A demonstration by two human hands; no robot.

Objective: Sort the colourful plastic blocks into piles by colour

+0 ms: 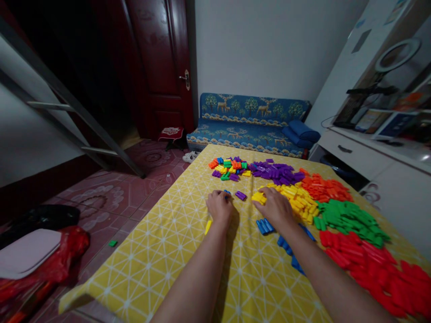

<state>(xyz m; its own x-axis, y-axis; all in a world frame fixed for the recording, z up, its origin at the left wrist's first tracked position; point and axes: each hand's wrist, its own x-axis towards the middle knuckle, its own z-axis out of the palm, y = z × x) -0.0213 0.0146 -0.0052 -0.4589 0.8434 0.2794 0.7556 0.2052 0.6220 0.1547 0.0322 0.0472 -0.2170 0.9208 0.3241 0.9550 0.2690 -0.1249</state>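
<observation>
My left hand (220, 207) rests knuckles-up on the yellow tablecloth (175, 251), fingers curled over a blue block that peeks out at its fingertips; a yellow block (208, 226) lies by its wrist. My right hand (274, 207) is closed with its fingertips on a yellow block (258, 197) at the edge of the yellow pile (298, 199). A loose purple block (240, 195) lies between the two hands. Several blue blocks (265, 225) lie under my right wrist and forearm.
Sorted piles lie to the right: purple (278, 172), orange (323, 187), green (350, 217), red (373, 264). A mixed pile (229, 168) sits farther back. A blue sofa (249, 123), a dark red door (161, 67), a white cabinet (380, 166) and a green block (112, 243) on the floor surround the table.
</observation>
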